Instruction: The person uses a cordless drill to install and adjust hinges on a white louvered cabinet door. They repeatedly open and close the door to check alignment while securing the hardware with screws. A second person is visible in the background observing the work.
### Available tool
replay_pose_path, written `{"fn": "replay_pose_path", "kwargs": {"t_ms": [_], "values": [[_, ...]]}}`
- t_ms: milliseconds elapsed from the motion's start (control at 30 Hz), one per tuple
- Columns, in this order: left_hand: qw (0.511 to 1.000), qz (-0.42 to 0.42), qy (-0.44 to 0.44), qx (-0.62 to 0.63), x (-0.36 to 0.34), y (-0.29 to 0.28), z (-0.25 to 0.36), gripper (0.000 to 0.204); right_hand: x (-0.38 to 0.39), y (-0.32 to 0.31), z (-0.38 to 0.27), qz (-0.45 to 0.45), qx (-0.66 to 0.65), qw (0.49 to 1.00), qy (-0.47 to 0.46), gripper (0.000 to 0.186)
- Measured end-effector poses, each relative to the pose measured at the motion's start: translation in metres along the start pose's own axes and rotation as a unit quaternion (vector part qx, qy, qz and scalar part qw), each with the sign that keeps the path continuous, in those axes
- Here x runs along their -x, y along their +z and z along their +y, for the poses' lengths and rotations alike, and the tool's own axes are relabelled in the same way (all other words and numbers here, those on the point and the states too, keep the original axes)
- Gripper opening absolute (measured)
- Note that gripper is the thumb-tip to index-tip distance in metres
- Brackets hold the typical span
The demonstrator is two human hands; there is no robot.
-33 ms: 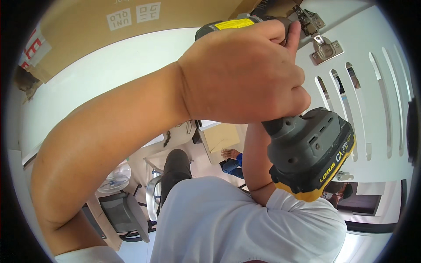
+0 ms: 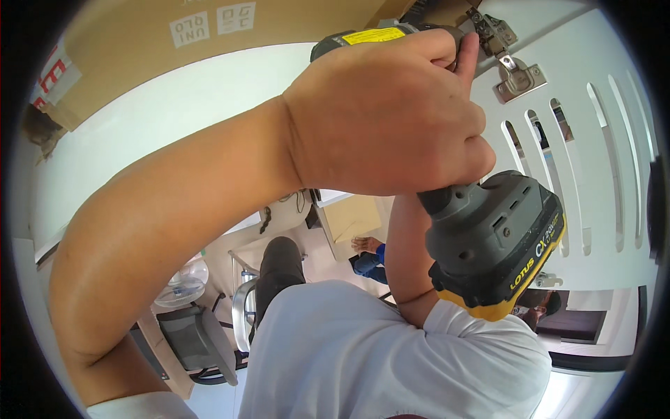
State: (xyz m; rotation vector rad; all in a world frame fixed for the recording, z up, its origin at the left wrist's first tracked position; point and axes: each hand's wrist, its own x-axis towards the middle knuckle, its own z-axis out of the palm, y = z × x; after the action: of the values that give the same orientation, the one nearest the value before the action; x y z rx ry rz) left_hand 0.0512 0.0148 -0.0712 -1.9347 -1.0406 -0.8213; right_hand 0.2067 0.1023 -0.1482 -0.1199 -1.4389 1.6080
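My left hand (image 2: pixel 384 119) is wrapped round the grip of a cordless drill (image 2: pixel 495 244), its back toward me. The drill's dark body with a yellow label shows above my knuckles, and its black and yellow battery hangs below at the right. Just right of my fingers is a metal cabinet hinge (image 2: pixel 518 80), fixed to a white slotted door (image 2: pixel 593 202). My right forearm (image 2: pixel 410 251) rises behind my left hand, which hides the right hand. One upright finger stands by the hinge; whose hand it belongs to I cannot tell. The drill's tip is hidden.
A large cardboard box (image 2: pixel 146 63) lies on the white panel (image 2: pixel 188 98) at the upper left. Below are a dark office chair (image 2: pixel 199 342), a white fan (image 2: pixel 183 286) and a metal-framed seat (image 2: pixel 244 314). Another person's hand (image 2: pixel 366 244) and blue sleeve show farther down.
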Motion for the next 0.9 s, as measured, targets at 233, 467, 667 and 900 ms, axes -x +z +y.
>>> {"fn": "replay_pose_path", "kwargs": {"t_ms": [233,467,667,900], "values": [[0.999,-0.023,0.023,-0.027,0.002,0.000,-0.002,0.002,0.016,-0.004,-0.006,0.005,-0.097,0.994,0.042,0.095],[0.994,-0.022,0.078,-0.075,0.001,0.010,-0.004,0.003,0.034,-0.013,-0.015,0.009,-0.205,0.976,0.074,0.101],[0.987,-0.112,0.095,-0.059,0.007,0.012,0.001,0.011,0.056,-0.028,-0.024,0.007,-0.284,0.955,0.081,0.107],[0.984,-0.114,0.100,-0.093,0.006,0.011,0.003,0.008,0.076,-0.029,-0.034,-0.039,-0.215,0.975,0.037,0.099]]}}
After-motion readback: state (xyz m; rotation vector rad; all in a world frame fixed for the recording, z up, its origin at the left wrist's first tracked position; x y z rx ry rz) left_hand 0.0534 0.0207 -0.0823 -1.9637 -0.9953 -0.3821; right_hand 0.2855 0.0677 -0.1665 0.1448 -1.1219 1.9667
